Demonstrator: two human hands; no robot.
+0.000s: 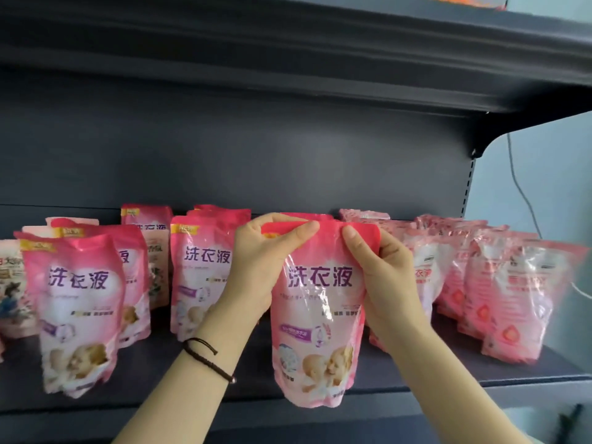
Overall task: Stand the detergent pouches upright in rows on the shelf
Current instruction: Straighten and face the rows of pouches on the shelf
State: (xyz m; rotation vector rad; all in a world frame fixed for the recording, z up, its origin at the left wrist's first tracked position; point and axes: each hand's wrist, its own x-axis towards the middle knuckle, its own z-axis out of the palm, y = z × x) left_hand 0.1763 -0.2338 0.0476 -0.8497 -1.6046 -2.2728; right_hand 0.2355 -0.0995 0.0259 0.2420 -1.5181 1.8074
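Both hands pinch the top edge of a glossy pink plastic detergent pouch [318,318], left hand [266,254] on its left corner, right hand [381,270] on its right. The pouch is upright at the front of the dark grey metal shelf [480,378], between other standing pink pouches [80,312].

Left hand [259,261] and right hand [384,270] level, side by side (both in a pinch)
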